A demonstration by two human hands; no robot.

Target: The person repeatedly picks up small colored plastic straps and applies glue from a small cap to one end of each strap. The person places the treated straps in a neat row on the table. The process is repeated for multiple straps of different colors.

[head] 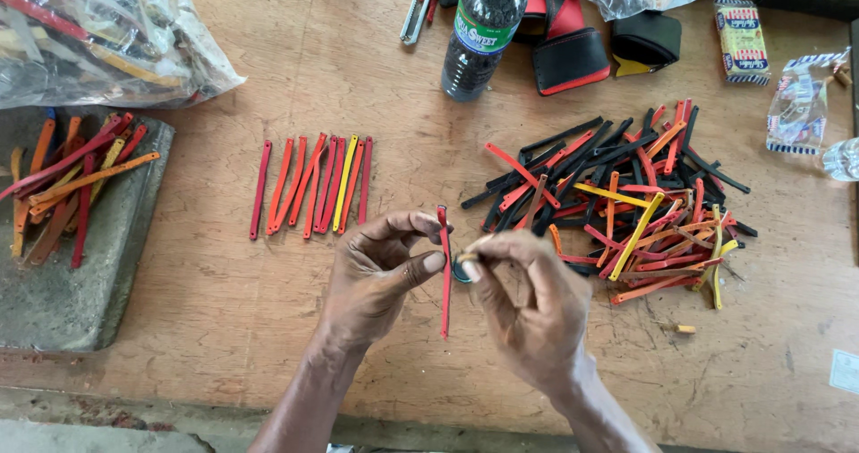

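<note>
My left hand (376, 274) pinches a thin red strip (445, 301) upright between thumb and fingers, above the wooden table (224, 310). My right hand (532, 305) sits just to its right, fingertips closed on a small dark round piece (461, 269) pressed against the strip. A neat row of red, orange and yellow strips (313, 186) lies beyond my left hand. A loose pile of black, red, orange and yellow strips (626, 202) spreads out beyond my right hand.
A grey slab (80, 283) at the left carries more coloured strips. Above it lies a clear plastic bag (98, 32) of strips. A dark bottle (483, 32), black-and-red pouches (573, 50), and snack packets (741, 41) sit at the far edge.
</note>
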